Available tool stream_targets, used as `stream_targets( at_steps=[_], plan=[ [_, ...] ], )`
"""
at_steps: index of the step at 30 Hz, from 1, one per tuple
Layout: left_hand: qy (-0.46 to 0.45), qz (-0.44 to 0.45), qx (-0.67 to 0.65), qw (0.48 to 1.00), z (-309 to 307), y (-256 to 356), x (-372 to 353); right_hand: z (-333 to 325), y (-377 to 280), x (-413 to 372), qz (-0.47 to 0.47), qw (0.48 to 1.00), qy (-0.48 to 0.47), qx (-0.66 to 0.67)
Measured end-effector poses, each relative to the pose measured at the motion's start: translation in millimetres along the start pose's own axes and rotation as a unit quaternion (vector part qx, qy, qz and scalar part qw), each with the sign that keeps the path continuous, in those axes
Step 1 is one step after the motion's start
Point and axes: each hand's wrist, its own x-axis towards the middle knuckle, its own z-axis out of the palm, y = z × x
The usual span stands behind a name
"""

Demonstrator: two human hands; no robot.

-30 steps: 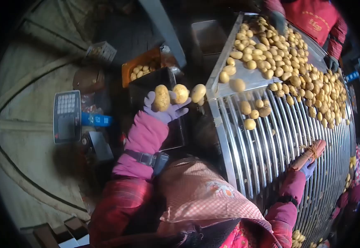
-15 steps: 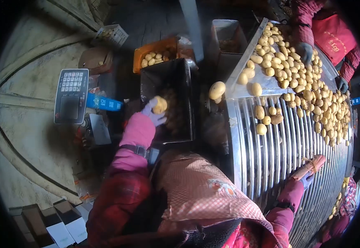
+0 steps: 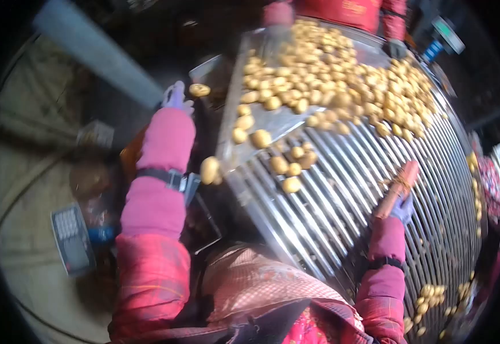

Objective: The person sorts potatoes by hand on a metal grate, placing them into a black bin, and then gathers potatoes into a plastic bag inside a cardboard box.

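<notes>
My left hand [image 3: 176, 98], in a pale purple glove, is stretched far forward with its fingers apart. Just right of its fingers a potato [image 3: 200, 90] appears in mid-air, over a pale-edged box [image 3: 206, 70]. Low over the ribbed metal rollers [image 3: 342, 189], my right hand [image 3: 402, 210] grips a pinkish-red roll [image 3: 399, 189] bound with twine. Many potatoes [image 3: 399, 94] lie heaped on the far part of the rollers and on the metal tray [image 3: 233, 123]. A few loose ones [image 3: 291, 184] sit nearer me.
A co-worker's gloved hand [image 3: 397, 49] rests at the far edge; their other hand is blurred over the heap. A scale [image 3: 73, 238] stands at left, near a slanting post [image 3: 101, 54]. More potatoes [image 3: 432, 297] lie at lower right.
My left hand has swung forward from above the dark bin, and the potato has left its fingers. The view has turned. My right hand still grips the roll.
</notes>
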Motion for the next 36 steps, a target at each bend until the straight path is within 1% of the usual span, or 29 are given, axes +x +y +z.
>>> stream_targets(
  at_steps=[1, 3, 4, 5, 6, 7, 8, 9, 10, 11, 13, 14, 15, 17, 18, 19, 20, 21, 22, 23, 25, 27, 29, 31, 32, 33, 35, 36],
  plan=[
    [-0.028, 0.079, 0.023, 0.996, 23.1, 7.0, -8.5, -1.4, -2.9, -2.0, 0.007, 1.000, 0.003, 0.002],
    [-0.190, 0.068, 0.070, 0.977, 76.2, 18.1, -34.9, -3.3, -8.3, -6.1, 0.025, 1.000, 0.006, 0.005],
    [-0.316, 0.024, 0.047, 0.947, 103.2, 10.2, -23.4, -5.2, -8.6, -6.3, 0.029, 0.998, 0.005, -0.050],
    [-0.328, 0.042, 0.091, 0.939, 137.5, -4.0, -40.4, -5.7, -10.1, -6.0, 0.030, 0.994, 0.003, -0.102],
    [-0.452, 0.054, 0.083, 0.887, 166.6, -19.9, -42.2, -3.5, -6.1, -8.3, 0.005, 0.996, 0.023, -0.089],
    [-0.401, 0.045, 0.168, 0.899, 201.7, -14.3, -90.6, -9.1, -15.7, -10.4, 0.010, 0.997, 0.019, -0.071],
    [-0.410, 0.141, 0.151, 0.888, 226.6, -35.6, -111.5, -12.3, -23.1, -11.4, 0.012, 0.998, 0.016, -0.062],
    [-0.397, 0.234, 0.232, 0.857, 260.9, -69.8, -99.9, -13.9, -23.9, -11.1, 0.015, 0.998, 0.011, -0.054],
    [-0.411, 0.298, 0.280, 0.815, 274.6, -58.4, -118.6, -5.4, -13.6, -11.7, -0.041, 0.996, 0.069, -0.045],
    [-0.375, 0.353, 0.362, 0.777, 297.8, -58.7, -122.9, -8.2, -16.2, -11.6, -0.041, 0.997, 0.059, -0.031],
    [-0.307, 0.433, 0.368, 0.763, 339.1, -83.6, -115.4, -2.6, -6.7, -9.8, -0.023, 0.997, 0.037, -0.068],
    [-0.286, 0.388, 0.425, 0.766, 349.2, -79.2, -125.8, -2.3, -6.2, -10.8, -0.016, 0.997, 0.034, -0.069],
    [-0.302, 0.380, 0.467, 0.740, 355.0, -88.0, -115.0, -0.7, -6.0, -11.8, -0.012, 0.997, 0.046, -0.060],
    [-0.323, 0.391, 0.449, 0.736, 362.1, -98.9, -94.2, 2.2, -1.6, -13.5, -0.056, 0.991, 0.099, -0.070],
    [-0.427, 0.286, 0.292, 0.806, 348.8, -83.1, -103.0, -3.6, -8.0, -11.1, -0.033, 0.995, 0.066, -0.063],
    [-0.490, 0.005, 0.174, 0.854, 337.0, -67.1, -113.6, -9.0, -15.9, -10.6, -0.014, 0.998, 0.029, -0.055],
    [-0.530, -0.067, 0.097, 0.840, 322.7, -58.2, -113.5, -3.2, -10.3, -12.1, -0.035, 0.995, 0.070, -0.058],
    [-0.562, -0.138, 0.018, 0.815, 308.5, -51.4, -108.6, -2.3, -5.5, -10.0, -0.039, 0.996, 0.064, -0.054],
    [-0.592, -0.178, -0.058, 0.784, 294.1, -49.9, -106.6, -1.3, -3.5, -9.5, -0.030, 0.996, 0.065, -0.048],
    [-0.597, -0.203, -0.103, 0.770, 279.0, -46.9, -103.5, 0.4, -2.4, -10.6, -0.022, 0.997, 0.062, -0.043],
    [-0.589, -0.186, -0.163, 0.770, 236.0, -27.6, -114.2, -1.5, -6.0, -10.7, -0.008, 0.998, 0.051, -0.034],
    [-0.576, -0.163, -0.220, 0.771, 182.7, -27.0, -99.5, 6.9, 8.0, -7.1, 0.001, 0.998, 0.055, -0.041],
    [-0.527, -0.124, -0.218, 0.812, 110.6, -6.6, -98.8, -3.8, -2.9, -9.2, -0.004, 0.999, 0.027, -0.022],
    [-0.401, -0.077, -0.161, 0.899, 31.7, -9.2, -86.4, -2.6, -1.8, -7.8, 0.012, 0.999, 0.024, -0.028],
    [-0.345, -0.074, -0.150, 0.924, -8.3, -14.5, -80.6, -1.3, 1.9, -5.5, 0.009, 0.999, 0.022, -0.033],
    [-0.287, -0.072, -0.138, 0.945, -48.7, -24.1, -73.9, 1.9, 6.3, -3.3, 0.013, 0.999, 0.028, -0.039],
    [-0.159, -0.087, -0.077, 0.981, -127.8, -63.9, -58.3, 4.1, 12.2, -4.0, 0.018, 0.998, 0.024, -0.052],
    [-0.125, -0.127, -0.027, 0.984, -157.6, -80.6, -60.4, 3.3, 12.7, -2.7, 0.015, 0.999, 0.022, -0.041]
  ],
)
